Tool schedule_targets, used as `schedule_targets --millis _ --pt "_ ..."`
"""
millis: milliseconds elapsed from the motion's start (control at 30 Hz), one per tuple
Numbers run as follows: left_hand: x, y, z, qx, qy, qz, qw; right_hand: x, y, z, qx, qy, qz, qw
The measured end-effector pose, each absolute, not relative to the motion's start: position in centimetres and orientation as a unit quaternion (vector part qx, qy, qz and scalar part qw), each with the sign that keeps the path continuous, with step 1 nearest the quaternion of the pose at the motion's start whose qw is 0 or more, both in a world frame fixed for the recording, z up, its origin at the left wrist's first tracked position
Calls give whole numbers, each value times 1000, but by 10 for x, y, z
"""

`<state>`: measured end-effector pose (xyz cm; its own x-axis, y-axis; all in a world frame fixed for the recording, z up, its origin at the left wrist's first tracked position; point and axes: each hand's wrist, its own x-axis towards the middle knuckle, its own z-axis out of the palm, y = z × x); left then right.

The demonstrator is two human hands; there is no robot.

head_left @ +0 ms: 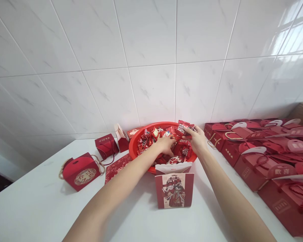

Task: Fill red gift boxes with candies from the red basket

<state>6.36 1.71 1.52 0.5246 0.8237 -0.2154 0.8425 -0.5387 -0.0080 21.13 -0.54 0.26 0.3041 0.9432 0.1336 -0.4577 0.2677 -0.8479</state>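
Note:
A red plastic basket [132,148] full of red-wrapped candies [143,143] stands against the wall. Over the candies inside it, my left hand [166,146] reaches down with thumb and fingers apart; its fingertips are partly hidden among the wrappers. At the basket's right rim my right hand [197,138] is closed on wrapped candy [183,127], pinched between thumb and fingers. Just in front of the basket, between my forearms, a red gift box [175,191] with a printed couple stands upright, its top flaps open.
Rows of red gift boxes [257,158] with rope handles fill the right side of the white table [131,215]. To the left are a red box with a gold emblem [84,173], a smaller dark red box [106,146] and a flat red printed piece [117,168]. A tiled wall [151,90] rises behind.

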Motion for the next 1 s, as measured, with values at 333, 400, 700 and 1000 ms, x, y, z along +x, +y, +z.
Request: schedule_targets --millis 333,400,700,1000 --pt "60 27 8 854 507 -5 113 210 -7 4 -365 -339 483 720" --pt "56 31 10 854 501 25 138 210 -7 5 -363 -338 486 720" --pt "36 47 12 829 477 181 230 211 -7 4 -370 -348 484 713" --pt "31 53 6 800 457 250 297 210 -7 4 -375 -353 486 707"
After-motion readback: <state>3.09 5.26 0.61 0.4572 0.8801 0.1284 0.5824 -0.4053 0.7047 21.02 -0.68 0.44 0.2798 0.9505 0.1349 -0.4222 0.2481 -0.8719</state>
